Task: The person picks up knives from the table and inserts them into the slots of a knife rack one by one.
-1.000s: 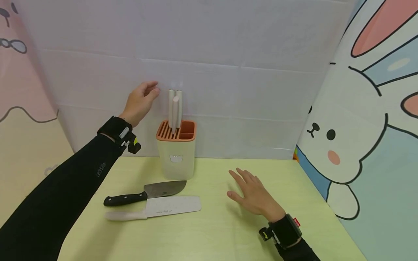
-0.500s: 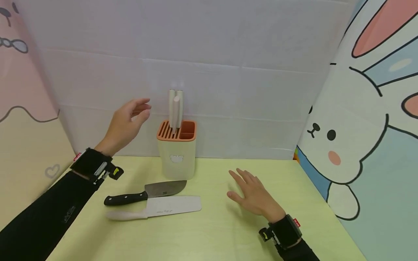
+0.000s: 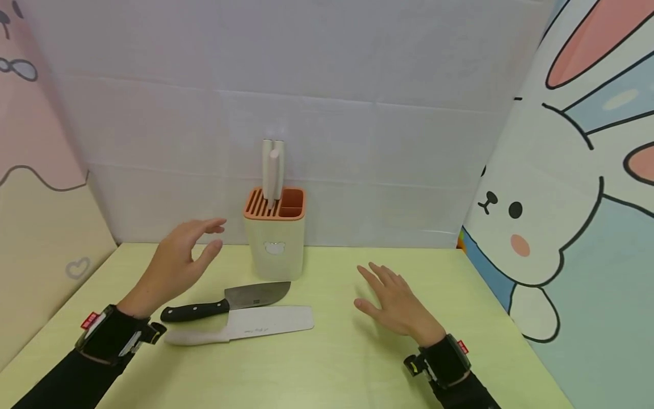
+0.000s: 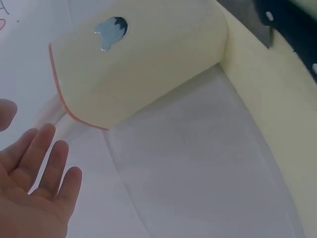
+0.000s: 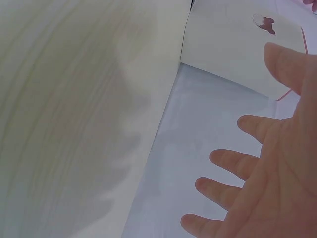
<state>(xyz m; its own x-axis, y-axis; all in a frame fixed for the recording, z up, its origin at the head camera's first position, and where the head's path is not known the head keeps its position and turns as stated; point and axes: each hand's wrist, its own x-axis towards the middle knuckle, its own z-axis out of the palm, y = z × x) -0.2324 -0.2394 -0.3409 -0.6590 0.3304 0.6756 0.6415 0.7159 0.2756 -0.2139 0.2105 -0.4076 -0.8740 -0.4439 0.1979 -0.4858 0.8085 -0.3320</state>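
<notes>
My left hand (image 3: 176, 264), fingers extended and thumb apart, is raised left of the knife block (image 3: 276, 250) and holds nothing. The block is cream with an orange slotted top, and several white-handled knives (image 3: 273, 170) stand in its slots. On the table in front of it lies a black-handled kitchen knife (image 3: 255, 295). Just nearer lies a white-handled cleaver (image 3: 271, 321), its blade also pointing right. To the right, my right hand (image 3: 401, 307) is spread over the table, holding nothing. In the left wrist view the block (image 4: 148, 64) appears beyond my fingers (image 4: 54, 168).
The pale yellow table (image 3: 317, 375) meets a white sheet (image 3: 383, 170) behind the block. A rabbit-patterned panel (image 3: 603, 272) borders the right side, and a pink and cream panel (image 3: 41, 238) the left. The block's orange top has square compartments (image 3: 292, 201) at its right.
My left hand has come down and toward me from beside the knife handles, to a lower spot left of the block. The right hand and the knives have stayed in place.
</notes>
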